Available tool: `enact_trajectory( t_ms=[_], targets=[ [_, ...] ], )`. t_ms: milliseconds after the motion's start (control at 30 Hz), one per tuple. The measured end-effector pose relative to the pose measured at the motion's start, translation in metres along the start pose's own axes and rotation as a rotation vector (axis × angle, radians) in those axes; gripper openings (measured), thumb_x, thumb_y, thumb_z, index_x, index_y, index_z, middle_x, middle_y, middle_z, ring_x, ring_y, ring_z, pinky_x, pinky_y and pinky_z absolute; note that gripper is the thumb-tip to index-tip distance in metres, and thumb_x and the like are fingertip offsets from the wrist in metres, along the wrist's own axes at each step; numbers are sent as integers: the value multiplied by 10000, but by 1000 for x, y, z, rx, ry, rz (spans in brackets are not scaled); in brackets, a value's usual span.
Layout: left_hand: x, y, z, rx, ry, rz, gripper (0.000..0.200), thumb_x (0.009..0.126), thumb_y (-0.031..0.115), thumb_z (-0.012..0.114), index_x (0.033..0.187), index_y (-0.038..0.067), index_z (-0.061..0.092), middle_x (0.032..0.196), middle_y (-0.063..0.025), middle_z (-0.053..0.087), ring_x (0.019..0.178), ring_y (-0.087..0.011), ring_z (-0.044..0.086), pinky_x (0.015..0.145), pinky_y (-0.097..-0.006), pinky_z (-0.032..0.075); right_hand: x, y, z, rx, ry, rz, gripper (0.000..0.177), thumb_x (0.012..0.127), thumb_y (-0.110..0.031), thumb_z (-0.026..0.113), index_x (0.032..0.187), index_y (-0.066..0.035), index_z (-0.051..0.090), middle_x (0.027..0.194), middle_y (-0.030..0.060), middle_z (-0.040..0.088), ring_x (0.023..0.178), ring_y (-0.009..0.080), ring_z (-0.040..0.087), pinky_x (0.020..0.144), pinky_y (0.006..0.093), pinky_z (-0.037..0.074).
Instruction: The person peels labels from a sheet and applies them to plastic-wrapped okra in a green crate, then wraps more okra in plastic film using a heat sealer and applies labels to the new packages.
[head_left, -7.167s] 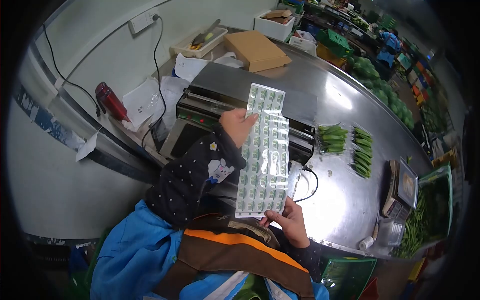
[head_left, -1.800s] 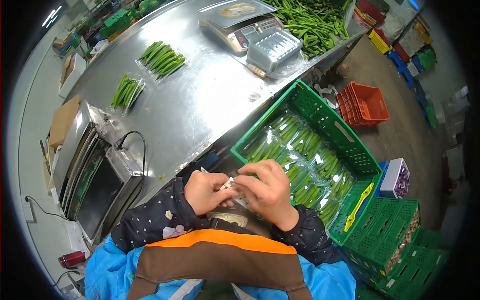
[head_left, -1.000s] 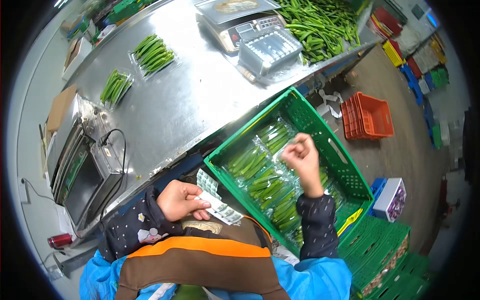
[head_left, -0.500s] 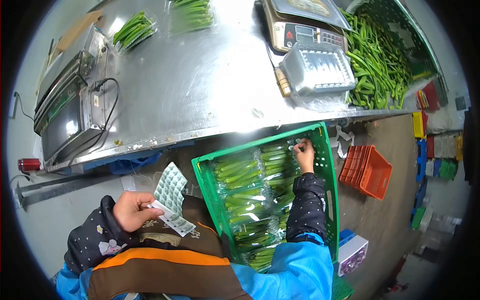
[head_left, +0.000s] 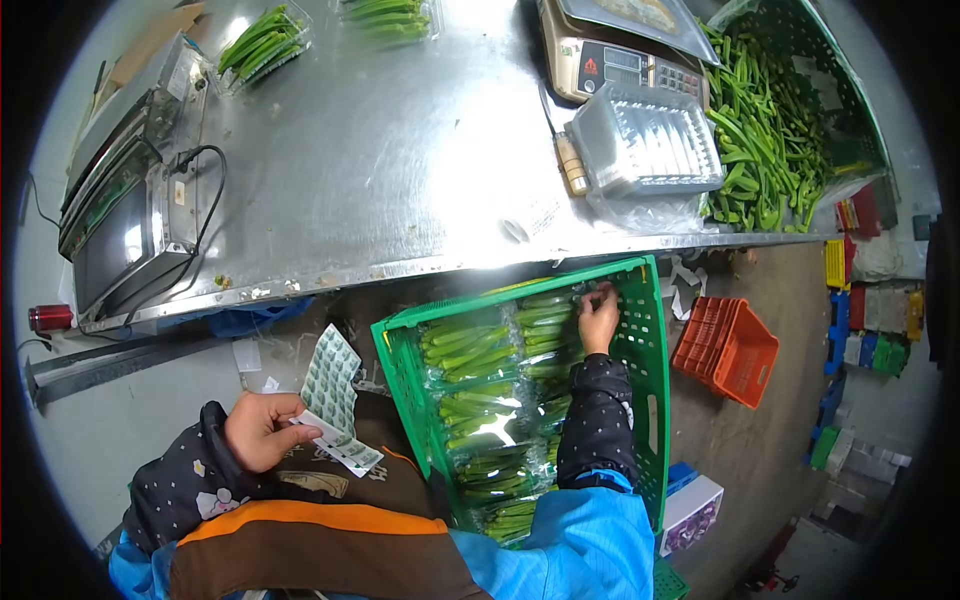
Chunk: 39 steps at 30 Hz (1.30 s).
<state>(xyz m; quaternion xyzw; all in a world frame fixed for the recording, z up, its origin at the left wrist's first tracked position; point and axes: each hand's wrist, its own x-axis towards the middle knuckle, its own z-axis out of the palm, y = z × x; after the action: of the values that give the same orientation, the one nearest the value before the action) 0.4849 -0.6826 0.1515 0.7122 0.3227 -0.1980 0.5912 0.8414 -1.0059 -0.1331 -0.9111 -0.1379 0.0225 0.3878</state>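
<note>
My left hand [head_left: 257, 430] holds a folded sheet of small green-and-white stickers [head_left: 331, 394] above my lap. My right hand [head_left: 598, 317] reaches into a green plastic crate [head_left: 649, 350] below the table edge. Its fingertips press on a wrapped pack of okra [head_left: 548, 312] at the crate's far end. Whether a sticker lies under the fingers I cannot tell. The crate holds several clear-wrapped okra packs [head_left: 470, 350] laid in rows.
A steel table [head_left: 380, 170] carries a sealing machine [head_left: 120, 210], a scale [head_left: 620, 50], a stack of clear trays [head_left: 645, 145], loose okra [head_left: 765, 120] and two packed trays [head_left: 262, 42]. An orange crate [head_left: 727, 347] and more crates stand on the floor at right.
Earlier I held the sticker sheet up with both hands, then peeled at it. My right hand has since swung out into the green crate and now rests on a far okra pack.
</note>
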Motion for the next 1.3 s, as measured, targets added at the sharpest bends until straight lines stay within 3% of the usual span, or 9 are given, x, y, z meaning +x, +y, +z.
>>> enact_trajectory(
  t_ms=[367,500,567,900,967,1067,1167,1233,1300],
  targets=[
    [-3,17,-2,209,-49,-55,75,793,47,640,770,-14,603,632,-39,597,596,-19,481,527,-212,382,-15,-52,-7,-387,134,74,355,777,-107,620,1099,-99,470,854,152,603,800,358,575,681,421,454],
    [-5,4,-5,136,-24,-14,93,787,68,652,759,-7,604,600,-46,569,572,-29,468,521,-219,384,-55,-51,9,225,21,165,123,784,-100,641,843,-32,556,712,32,561,653,153,538,590,292,431],
    [-7,10,-6,175,-11,13,99,787,75,651,763,-9,605,601,-47,570,566,-34,473,523,-221,389,-84,-93,10,579,-212,503,122,794,-130,660,798,-30,589,688,-35,539,601,61,496,551,209,395],
    [-14,5,-7,122,-29,53,77,801,61,631,834,-9,635,698,-46,649,627,-24,532,563,-194,411,-99,-110,59,-51,-159,23,154,731,-181,689,797,-47,649,762,119,610,681,264,581,639,338,449],
    [-11,-7,-5,142,48,191,97,776,110,658,801,21,627,541,-83,556,457,-90,475,459,-254,367,-100,-119,60,-247,-112,-41,139,723,-140,685,821,-48,647,773,121,599,691,287,571,649,352,447],
    [-11,2,7,-198,88,178,113,778,113,654,790,7,617,584,-82,597,524,-91,571,492,-246,415,-100,-128,54,-91,101,-76,120,750,-94,660,858,-45,640,772,89,587,620,226,556,586,321,443],
    [-10,12,-1,124,61,192,107,792,88,634,780,-15,607,654,-87,642,625,-110,638,541,-236,458,-107,-138,43,221,78,-62,98,793,-62,623,887,-36,632,761,43,571,558,133,513,508,263,412],
    [-6,4,4,-65,4,201,95,824,36,587,797,-53,604,706,-119,660,652,-129,654,540,-221,492,-130,-221,4,561,-140,145,105,833,-84,597,875,12,613,755,-9,526,559,50,444,485,200,356],
    [-7,14,4,-142,-51,149,130,832,28,575,902,-75,613,784,-121,660,686,-124,638,588,-225,510,-154,-288,-30,612,-405,-53,123,838,-29,522,907,16,613,815,7,519,649,48,438,566,193,359]
  ],
)
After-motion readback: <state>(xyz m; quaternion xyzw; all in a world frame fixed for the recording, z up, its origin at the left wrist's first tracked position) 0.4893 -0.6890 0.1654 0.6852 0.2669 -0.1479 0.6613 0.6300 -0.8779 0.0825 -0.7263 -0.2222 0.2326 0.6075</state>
